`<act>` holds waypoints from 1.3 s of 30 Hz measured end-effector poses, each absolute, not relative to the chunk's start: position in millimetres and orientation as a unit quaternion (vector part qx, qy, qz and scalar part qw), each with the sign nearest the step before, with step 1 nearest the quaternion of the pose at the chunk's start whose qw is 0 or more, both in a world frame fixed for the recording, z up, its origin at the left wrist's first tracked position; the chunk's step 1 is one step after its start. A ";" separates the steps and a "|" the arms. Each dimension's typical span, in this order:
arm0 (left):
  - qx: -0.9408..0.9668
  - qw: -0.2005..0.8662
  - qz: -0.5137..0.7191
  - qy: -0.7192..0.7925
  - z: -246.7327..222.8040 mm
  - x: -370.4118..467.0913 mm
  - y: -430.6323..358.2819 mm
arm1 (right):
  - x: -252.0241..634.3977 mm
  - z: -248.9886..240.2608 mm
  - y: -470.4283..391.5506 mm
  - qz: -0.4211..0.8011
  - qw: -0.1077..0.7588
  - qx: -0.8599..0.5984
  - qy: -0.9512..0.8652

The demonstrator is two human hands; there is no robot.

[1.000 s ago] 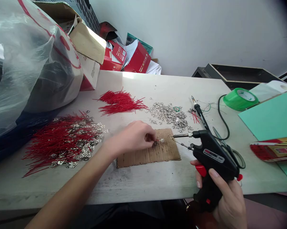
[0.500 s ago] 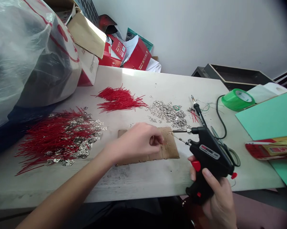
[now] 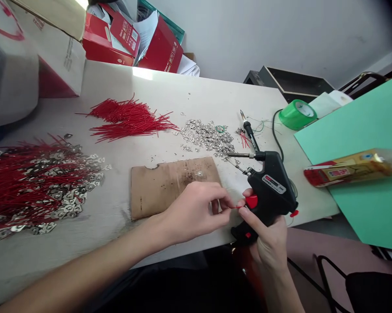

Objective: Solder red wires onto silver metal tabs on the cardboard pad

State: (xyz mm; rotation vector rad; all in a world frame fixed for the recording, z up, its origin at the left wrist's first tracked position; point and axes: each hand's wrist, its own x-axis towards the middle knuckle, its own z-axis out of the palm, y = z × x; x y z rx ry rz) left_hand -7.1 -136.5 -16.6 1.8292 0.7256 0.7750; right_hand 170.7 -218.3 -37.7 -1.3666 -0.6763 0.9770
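My left hand [image 3: 204, 208] is closed in a pinch on a short red wire [image 3: 237, 207]. My right hand [image 3: 269, 232] grips the black soldering gun [image 3: 270, 187], and its thumb and a fingertip meet the wire's other end beside the red trigger. The gun's metal tip points left, above the right part of a stained cardboard piece [image 3: 157, 191]. Small metal tabs [image 3: 209, 137] lie in a pile behind the cardboard. Loose red wires [image 3: 127, 119] form a heap further left. Wires joined to metal tabs [image 3: 42, 182] are piled at the far left.
A second soldering iron [image 3: 249, 130] lies behind the gun, its cable curving right. Green tape [image 3: 297, 114], a yellow and red packet [image 3: 346, 169] and green sheets [image 3: 362, 126] are at the right. Red boxes [image 3: 160, 48] stand at the back; a white box [image 3: 59, 56] is at left.
My left hand has moved from over the cardboard to my right hand, and the red wire now spans between them. The view has shifted to the right.
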 end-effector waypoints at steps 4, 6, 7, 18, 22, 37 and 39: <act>0.760 0.486 0.315 0.294 -18.1 -6.2 -136.9 | 174.2 -42.0 -219.2 0.444 0.616 -0.581 -0.292; 0.765 0.484 0.311 0.289 -19.9 -5.5 -137.6 | 174.9 -41.6 -219.6 0.458 0.610 -0.574 -0.297; 0.769 0.482 0.309 0.286 -21.1 -5.2 -138.0 | 175.2 -41.1 -219.8 0.465 0.606 -0.572 -0.301; 0.860 0.354 0.258 0.263 -24.8 -8.2 -142.2 | 183.5 -47.9 -223.9 0.468 0.576 -0.577 -0.342; 0.914 0.233 0.237 0.232 -23.2 -11.9 -140.7 | 187.1 -49.2 -225.6 0.450 0.552 -0.593 -0.376; 0.873 0.200 0.239 0.375 -2.3 -71.7 -100.5 | 180.1 -43.6 -224.1 0.425 0.554 -0.594 -0.400; 0.857 0.220 0.220 0.410 -5.6 -76.7 -95.8 | 177.6 -41.6 -224.7 0.432 0.549 -0.595 -0.397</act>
